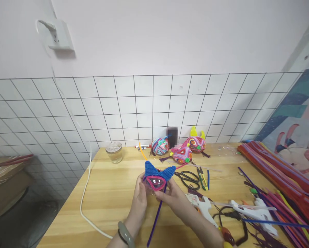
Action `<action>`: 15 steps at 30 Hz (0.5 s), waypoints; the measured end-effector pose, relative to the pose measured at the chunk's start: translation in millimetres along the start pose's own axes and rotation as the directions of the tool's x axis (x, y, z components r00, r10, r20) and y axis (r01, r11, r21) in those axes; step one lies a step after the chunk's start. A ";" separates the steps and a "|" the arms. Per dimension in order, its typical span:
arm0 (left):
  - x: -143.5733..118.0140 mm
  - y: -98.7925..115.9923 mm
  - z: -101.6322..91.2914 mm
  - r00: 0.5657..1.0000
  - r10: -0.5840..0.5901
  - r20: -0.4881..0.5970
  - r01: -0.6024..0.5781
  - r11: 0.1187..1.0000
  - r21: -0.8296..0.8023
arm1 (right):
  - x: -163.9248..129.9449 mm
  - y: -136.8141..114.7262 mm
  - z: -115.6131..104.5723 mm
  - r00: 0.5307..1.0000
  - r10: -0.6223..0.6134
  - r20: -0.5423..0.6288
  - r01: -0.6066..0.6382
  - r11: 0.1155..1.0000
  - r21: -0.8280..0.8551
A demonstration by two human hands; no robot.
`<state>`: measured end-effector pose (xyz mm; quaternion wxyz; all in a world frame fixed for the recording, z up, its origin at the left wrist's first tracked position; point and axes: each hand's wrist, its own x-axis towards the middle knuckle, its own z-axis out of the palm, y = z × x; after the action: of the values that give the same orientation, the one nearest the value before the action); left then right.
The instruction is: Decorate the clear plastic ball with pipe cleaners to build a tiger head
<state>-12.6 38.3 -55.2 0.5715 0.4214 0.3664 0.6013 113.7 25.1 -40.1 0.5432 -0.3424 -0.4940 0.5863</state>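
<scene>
Ornament with blue ears is held between left hand and right hand over a wooden table; the purple pipe cleaner trailing below could bend if pressed down.

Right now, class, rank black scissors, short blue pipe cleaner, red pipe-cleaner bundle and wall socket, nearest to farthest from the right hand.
1. Black scissors: just beyond the right hand.
2. Short blue pipe cleaner: right of the scissors.
3. Red pipe-cleaner bundle: far right.
4. Wall socket: high on the left.
</scene>
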 end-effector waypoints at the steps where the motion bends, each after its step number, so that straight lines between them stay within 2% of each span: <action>1: 4.1 -0.9 -4.2 1.000 -0.026 0.004 0.026 0.999 0.024 | 3.8 4.2 -4.9 1.000 0.001 -0.001 -0.001 1.000 -0.001; 2: 8.6 -1.4 -9.4 0.999 -0.051 -0.003 0.051 0.997 0.055 | 7.5 7.5 -9.5 1.000 0.005 0.003 -0.005 1.000 -0.003; 4: 17.5 -0.2 -23.5 0.993 -0.076 -0.086 0.087 0.988 0.131 | 13.5 12.5 -17.3 1.000 0.017 0.012 -0.017 1.000 -0.004; 8: 23.9 11.8 -63.2 0.969 -0.008 -0.247 0.082 0.953 0.290 | 19.7 21.2 -24.5 0.998 0.048 0.031 -0.048 0.999 -0.002; 12: 13.9 26.4 -99.9 0.956 0.051 -0.288 0.071 0.914 0.399 | 22.0 29.2 -24.9 0.995 0.073 0.073 -0.073 0.997 -0.005; 15: 4.4 29.6 -114.3 0.956 0.039 -0.292 0.096 0.896 0.433 | 23.5 32.8 -24.6 0.992 0.090 0.088 -0.088 0.996 -0.020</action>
<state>-129.6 45.0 -70.5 0.4087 0.4408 0.5803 0.5494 122.9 55.7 -74.9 0.4913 -0.3419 -0.5066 0.6206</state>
